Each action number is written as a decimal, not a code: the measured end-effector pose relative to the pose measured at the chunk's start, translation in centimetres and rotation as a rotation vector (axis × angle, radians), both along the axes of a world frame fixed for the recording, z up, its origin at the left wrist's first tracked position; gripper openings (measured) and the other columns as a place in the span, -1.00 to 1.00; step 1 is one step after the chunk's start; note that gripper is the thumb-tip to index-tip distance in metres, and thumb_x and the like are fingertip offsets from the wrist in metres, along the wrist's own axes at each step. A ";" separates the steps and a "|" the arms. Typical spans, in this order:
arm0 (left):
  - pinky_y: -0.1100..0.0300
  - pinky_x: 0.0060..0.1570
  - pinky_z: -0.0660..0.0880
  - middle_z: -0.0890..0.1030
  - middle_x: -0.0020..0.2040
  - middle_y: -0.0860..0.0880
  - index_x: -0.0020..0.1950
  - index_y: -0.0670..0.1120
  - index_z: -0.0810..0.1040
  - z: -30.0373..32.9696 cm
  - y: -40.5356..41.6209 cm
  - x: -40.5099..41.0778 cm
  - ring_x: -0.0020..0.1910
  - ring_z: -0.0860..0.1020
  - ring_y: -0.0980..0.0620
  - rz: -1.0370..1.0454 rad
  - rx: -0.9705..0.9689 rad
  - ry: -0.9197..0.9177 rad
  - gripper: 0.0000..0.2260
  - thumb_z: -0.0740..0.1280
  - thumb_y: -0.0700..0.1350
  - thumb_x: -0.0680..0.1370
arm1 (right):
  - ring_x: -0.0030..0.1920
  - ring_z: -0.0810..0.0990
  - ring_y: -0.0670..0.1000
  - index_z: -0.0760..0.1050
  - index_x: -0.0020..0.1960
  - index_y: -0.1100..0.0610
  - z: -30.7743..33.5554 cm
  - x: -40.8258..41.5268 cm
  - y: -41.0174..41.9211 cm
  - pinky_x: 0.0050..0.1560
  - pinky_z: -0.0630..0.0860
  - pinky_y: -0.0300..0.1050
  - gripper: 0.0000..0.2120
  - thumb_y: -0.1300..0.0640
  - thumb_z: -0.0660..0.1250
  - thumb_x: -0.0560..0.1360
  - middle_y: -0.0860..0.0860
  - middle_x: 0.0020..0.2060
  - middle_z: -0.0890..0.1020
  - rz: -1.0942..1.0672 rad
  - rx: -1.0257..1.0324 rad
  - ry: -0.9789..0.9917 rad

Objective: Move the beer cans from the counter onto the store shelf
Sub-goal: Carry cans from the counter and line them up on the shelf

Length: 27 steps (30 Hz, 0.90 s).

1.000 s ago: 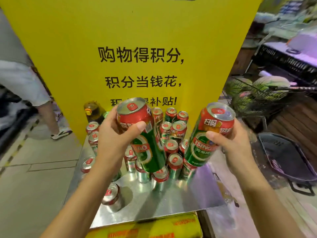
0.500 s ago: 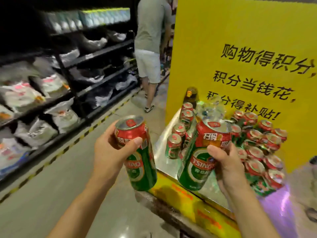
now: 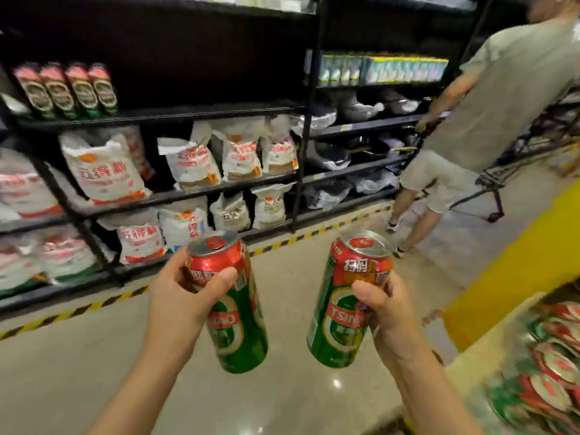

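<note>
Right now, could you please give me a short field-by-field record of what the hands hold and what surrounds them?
left hand: left hand grips a green and red beer can near its top
right hand: right hand grips a second beer can, tilted slightly
shelf: black store shelf ahead across the aisle, four similar cans on its upper left
below: white sacks on lower shelves
counter: more cans, blurred, at lower right
bystander: a person with a cart, at right
</note>
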<state>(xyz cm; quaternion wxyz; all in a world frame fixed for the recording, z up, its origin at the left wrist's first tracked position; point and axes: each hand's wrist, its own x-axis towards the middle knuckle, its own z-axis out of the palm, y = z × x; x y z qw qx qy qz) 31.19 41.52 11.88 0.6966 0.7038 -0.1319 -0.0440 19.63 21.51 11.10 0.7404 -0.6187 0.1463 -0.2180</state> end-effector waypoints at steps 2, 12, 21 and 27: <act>0.20 -0.18 0.49 0.65 -0.14 0.14 -0.01 0.18 0.52 -0.3 2.8 3.8 -0.12 0.61 0.17 0.050 0.016 -0.013 -0.52 0.54 0.10 0.11 | -0.21 0.68 -0.07 0.51 0.03 0.04 -0.2 5.0 2.1 -0.29 0.55 -0.29 -0.40 -0.04 0.43 -0.01 -0.03 -0.22 0.71 0.073 -0.009 0.006; 0.26 -0.21 0.42 0.60 -0.14 0.13 -0.07 0.18 0.47 0.2 8.7 17.7 -0.17 0.58 0.24 0.233 0.046 -0.015 -0.69 0.43 -0.21 0.39 | -0.13 0.68 -0.03 0.57 -0.02 -0.04 -1.5 23.1 7.2 -0.24 0.57 -0.28 -0.26 -0.25 0.58 -0.16 0.01 -0.12 0.71 0.245 -0.016 0.077; 0.45 -0.39 0.47 0.63 -0.25 0.29 -0.07 0.17 0.46 -0.6 7.0 32.7 -0.23 0.58 0.36 0.346 0.019 0.027 -0.67 0.43 -0.24 0.38 | -0.15 0.69 -0.03 0.50 0.04 -0.01 -3.5 41.0 5.0 -0.22 0.53 -0.19 -0.30 -0.11 0.49 -0.09 -0.04 -0.17 0.71 0.327 -0.017 0.161; 0.28 -0.26 0.43 0.60 -0.13 0.13 -0.07 0.19 0.46 0.8 7.4 43.2 -0.15 0.56 0.19 0.497 -0.009 0.048 -0.68 0.43 -0.21 0.39 | -0.05 0.67 0.00 0.50 0.08 -0.06 -2.5 54.8 4.8 -0.11 0.51 -0.10 -0.18 -0.20 0.56 -0.17 -0.04 -0.09 0.70 0.486 -0.048 0.163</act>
